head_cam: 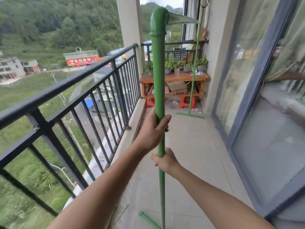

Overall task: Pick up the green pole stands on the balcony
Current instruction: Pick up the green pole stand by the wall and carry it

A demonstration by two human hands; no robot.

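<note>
A green pole stand (158, 71) rises upright in front of me, with an elbow joint at its top and a green foot bar (148, 219) on the floor at the bottom. My left hand (152, 129) is wrapped around the pole at mid height. Just below it, my right hand (165, 161) grips the same pole. A horizontal green bar runs from the elbow to a second green pole stand (194, 70), which stands farther down the balcony with its base (189, 115) on the tiles.
A black metal railing (92, 75) runs along the left. Glass sliding doors (264, 113) line the right. At the far end a wooden bench (175, 77) carries several potted plants and rests on red stools (187, 101). Grey floor tiles (198, 146) lie between.
</note>
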